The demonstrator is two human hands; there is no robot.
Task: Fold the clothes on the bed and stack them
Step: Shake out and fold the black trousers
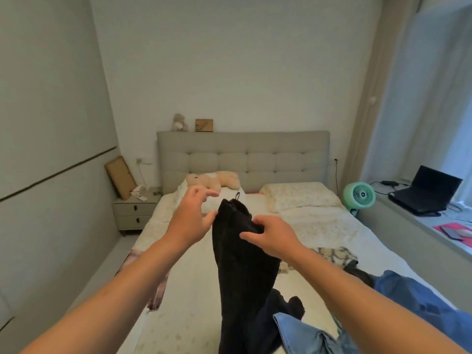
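A person stands at the foot of a wide bed with a cream flower-print sheet [194, 315] and holds up a long black fabric garment [242, 264] above the middle of the bed. The right hand [270, 238] grips the top part of the garment, its fingers curled into the cloth near the upper edge. The left hand [191, 218] is just beside the same upper edge, on its left side; the fingers are spread apart and slightly bent, and only the thumb seems to touch the cloth. The garment hangs straight down, and its lower part reaches the bed surface.

On the bed, to the right of the black garment, lies a light blue denim piece [306, 333], and farther right a darker blue shirt [421, 302]. Behind them rests a crumpled checked cloth [334, 254]. At the left edge of the bed hangs a pink patterned cloth [158, 292]. At the head of the bed lie a beige plush bear [212, 180] and a cream pillow [298, 198]. Right of the bed stands a small green fan [358, 195].
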